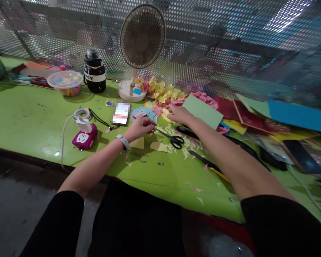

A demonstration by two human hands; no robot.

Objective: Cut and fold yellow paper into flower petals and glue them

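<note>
My left hand, with a pale watch band at its wrist, has its fingers curled together just in front of a small red-and-white box and blue paper cutouts. Whatever those fingers hold, if anything, is too small to make out. Farther right, my right hand closes its fingertips on a yellow paper piece beside the pink paper cutouts. Black-handled scissors lie between my arms, blades pointing toward my left hand. Paper scraps surround them.
A fan and a black bottle stand at the back, near yellow paper flowers. A phone, tape roll and purple power socket are left. Green paper and coloured sheets lie right.
</note>
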